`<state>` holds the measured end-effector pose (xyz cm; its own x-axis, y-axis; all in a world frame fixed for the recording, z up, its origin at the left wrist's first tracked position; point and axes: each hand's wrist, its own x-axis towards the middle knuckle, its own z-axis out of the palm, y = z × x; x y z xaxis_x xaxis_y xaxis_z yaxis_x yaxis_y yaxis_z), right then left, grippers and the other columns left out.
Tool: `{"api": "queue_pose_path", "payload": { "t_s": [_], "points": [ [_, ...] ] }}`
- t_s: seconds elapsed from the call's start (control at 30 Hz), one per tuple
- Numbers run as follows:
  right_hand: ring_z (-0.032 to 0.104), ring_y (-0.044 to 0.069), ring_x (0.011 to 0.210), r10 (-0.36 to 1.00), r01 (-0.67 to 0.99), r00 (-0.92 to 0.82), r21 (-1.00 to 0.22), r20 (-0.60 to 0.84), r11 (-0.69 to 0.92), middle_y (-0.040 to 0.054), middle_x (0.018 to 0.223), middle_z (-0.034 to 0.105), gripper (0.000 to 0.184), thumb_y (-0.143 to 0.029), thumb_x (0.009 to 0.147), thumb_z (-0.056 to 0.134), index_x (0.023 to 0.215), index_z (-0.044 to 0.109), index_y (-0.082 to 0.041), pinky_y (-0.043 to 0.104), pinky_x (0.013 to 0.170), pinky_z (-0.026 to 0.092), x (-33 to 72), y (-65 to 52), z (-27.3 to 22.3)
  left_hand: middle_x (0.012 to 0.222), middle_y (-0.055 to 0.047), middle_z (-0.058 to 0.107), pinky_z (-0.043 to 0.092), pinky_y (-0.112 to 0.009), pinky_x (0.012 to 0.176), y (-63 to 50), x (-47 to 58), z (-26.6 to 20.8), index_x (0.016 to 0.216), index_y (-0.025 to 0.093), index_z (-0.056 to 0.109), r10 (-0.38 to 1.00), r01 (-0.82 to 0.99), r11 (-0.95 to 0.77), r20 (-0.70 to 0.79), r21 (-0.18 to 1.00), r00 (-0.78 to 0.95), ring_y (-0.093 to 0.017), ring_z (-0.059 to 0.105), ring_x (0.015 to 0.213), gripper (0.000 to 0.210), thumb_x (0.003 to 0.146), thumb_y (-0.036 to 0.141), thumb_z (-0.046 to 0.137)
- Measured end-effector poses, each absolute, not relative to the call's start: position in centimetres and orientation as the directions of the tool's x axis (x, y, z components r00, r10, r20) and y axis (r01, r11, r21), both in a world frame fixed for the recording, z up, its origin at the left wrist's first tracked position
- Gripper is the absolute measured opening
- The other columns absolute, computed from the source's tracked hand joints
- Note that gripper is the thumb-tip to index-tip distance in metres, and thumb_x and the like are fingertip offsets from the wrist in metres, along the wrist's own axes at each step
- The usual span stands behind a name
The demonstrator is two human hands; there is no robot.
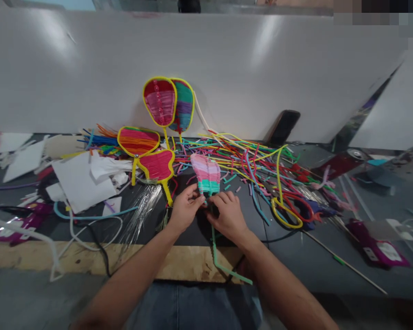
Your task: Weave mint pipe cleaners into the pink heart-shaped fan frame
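Note:
Between my hands is a small fan-shaped piece of wound pipe cleaners (pixel 206 169), pink and lilac above with a mint green band below. My left hand (pixel 186 206) pinches its lower left edge with thumb and fingers. At the lower right edge, my right hand (pixel 227 211) has its fingers curled around the green part. A long green pipe cleaner (pixel 214 252) hangs down from there and bends right over the table's edge. Just left lie finished-looking pipe cleaner fans, one pink with a yellow rim (pixel 157 166) and one orange and pink (pixel 139 141).
Two more yellow-rimmed fans (pixel 160 101) lean on the grey partition (pixel 227 59). Loose pipe cleaners (pixel 227 149) spread behind my hands. A phone (pixel 285 127) leans at the back, a can (pixel 344 162) lies right. Purple glue guns (pixel 378 245) flank both sides; white paper (pixel 82 183) is left.

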<state>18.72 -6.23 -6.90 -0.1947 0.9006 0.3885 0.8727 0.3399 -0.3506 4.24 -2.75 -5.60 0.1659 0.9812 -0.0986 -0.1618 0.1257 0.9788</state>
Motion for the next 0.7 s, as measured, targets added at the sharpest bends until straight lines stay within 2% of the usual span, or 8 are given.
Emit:
{"api": "queue_pose_path", "payload": {
  "t_s": [0.13,0.3,0.4,0.57,0.63,0.7],
  "points": [
    [0.047,0.022,0.083,0.906,0.878,-0.162,-0.362,0.391,0.313,0.0032,0.084,0.062,0.012,-0.029,0.075,0.067,0.081,0.059,-0.022,0.034,0.067,0.032,18.5,-6.1,-7.4,0.076,-0.001,0.065,0.049,-0.023,0.062,-2.9,4.4,-5.9,0.109,0.015,0.061,0.981,-0.115,0.076,-0.054,0.99,0.187,-0.011,0.059,0.064,0.042,0.068,0.023,0.069],
    [0.047,0.021,0.079,0.913,0.883,-0.14,-0.369,0.382,0.29,0.002,0.077,0.063,0.008,-0.019,0.077,0.064,0.074,0.058,-0.022,0.033,0.065,0.031,18.7,-6.1,-7.2,0.08,-0.001,0.064,0.047,-0.023,0.069,-3.1,4.6,-6.6,0.111,0.017,0.059,0.974,-0.032,-0.003,0.01,0.999,0.227,-0.012,0.058,0.071,0.038,0.074,0.022,0.063],
    [0.05,0.021,0.082,0.922,0.823,-0.121,-0.481,0.369,0.301,0.0016,0.08,0.063,0.007,-0.018,0.076,0.064,0.077,0.059,-0.022,0.033,0.068,0.034,19.0,-6.0,-6.9,0.083,-0.002,0.065,0.047,-0.025,0.073,-3.1,4.7,-6.4,0.109,0.016,0.059,0.979,-0.058,0.005,0.007,0.998,0.204,-0.013,0.059,0.076,0.037,0.073,0.023,0.065],
    [0.054,0.018,0.084,0.923,0.447,0.035,-0.832,0.384,0.329,0.0054,0.098,0.058,0.028,-0.032,0.08,0.06,0.105,0.054,-0.021,0.03,0.071,0.043,19.9,-5.7,-6.4,0.086,-0.004,0.067,0.047,-0.025,0.07,-2.6,4.3,-5.3,0.107,0.015,0.06,0.989,-0.209,0.078,-0.049,0.975,0.141,-0.014,0.059,0.076,0.04,0.07,0.026,0.069],
    [0.054,0.015,0.084,0.929,0.258,0.172,-0.925,0.329,0.279,0.0039,0.097,0.056,0.028,-0.037,0.081,0.058,0.105,0.053,-0.022,0.028,0.071,0.045,20.3,-5.4,-6.4,0.086,-0.004,0.067,0.047,-0.023,0.068,-2.4,3.9,-5.0,0.106,0.015,0.06,0.992,-0.254,0.077,-0.048,0.964,0.12,-0.013,0.059,0.075,0.04,0.069,0.027,0.071],
    [0.054,0.013,0.08,0.908,0.014,0.371,-0.978,0.197,0.207,0.0004,0.092,0.055,0.026,-0.04,0.079,0.061,0.098,0.054,-0.023,0.024,0.067,0.045,20.7,-5.0,-6.5,0.087,-0.003,0.067,0.047,-0.021,0.066,-2.1,3.5,-4.8,0.104,0.016,0.061,0.992,-0.292,0.074,-0.041,0.954,0.117,-0.011,0.058,0.074,0.038,0.07,0.027,0.071]
  ]
}}
